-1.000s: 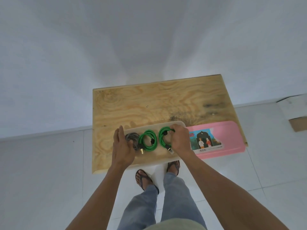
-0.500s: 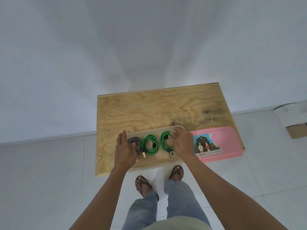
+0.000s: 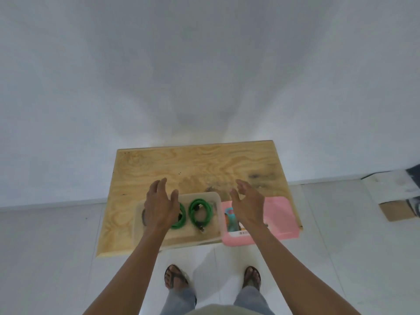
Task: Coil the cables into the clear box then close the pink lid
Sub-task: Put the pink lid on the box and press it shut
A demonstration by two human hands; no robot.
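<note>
The clear box [image 3: 217, 198] sits at the near edge of the plywood table [image 3: 195, 164]. Inside it lie a green coiled cable [image 3: 201, 211], a second green coil [image 3: 180, 220] partly under my left hand, and a grey coil [image 3: 143, 217] mostly hidden. My left hand [image 3: 160, 203] hovers over the box's left half, fingers relaxed and holding nothing. My right hand [image 3: 248, 202] is raised over the pink lid [image 3: 281, 217], fingers spread and empty. The lid lies flat to the right of the box, its picture label partly covered by my wrist.
The table stands against a white wall on a pale tiled floor. A cardboard piece [image 3: 396, 211] and pale debris [image 3: 391, 185] lie on the floor at far right. My feet in sandals [image 3: 175, 277] are just below the table's near edge.
Both hands have let go of the cables and lifted out of the box. My right hand has moved right, over the pink lid. The camera has tilted up.
</note>
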